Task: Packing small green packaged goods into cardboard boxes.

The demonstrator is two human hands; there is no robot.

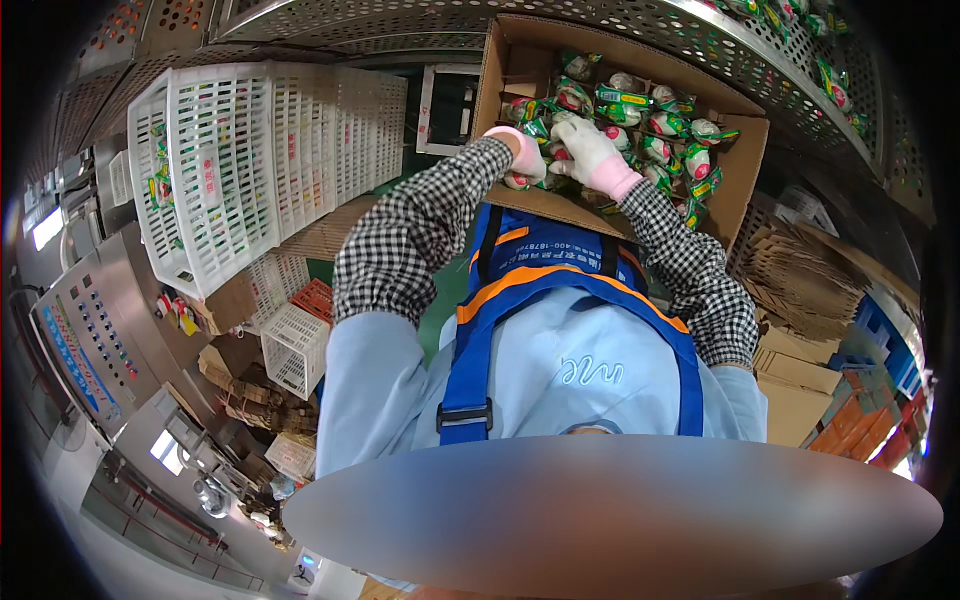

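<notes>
An open cardboard box point(739, 184) in front of me holds several layers of wrapped, egg-shaped packs point(664, 124) in clear and green film with red labels. My left hand point(529, 154), in a white glove with a pink cuff, reaches into its near left part; its fingers are hidden among the packs. Beside it is my right hand point(589, 152), gloved alike, palm down over packs near the left middle. Its thumb and fingers are curved apart around a pack, but whether it grips one is unclear.
Left of the box stand stacked white plastic crates point(225, 172), with green-wrapped packs in the outermost. A perforated metal surface point(780, 71) with more packs runs beyond the box. Folded cardboard point(802, 277) lies at the right, and a control panel point(105, 330) stands far left.
</notes>
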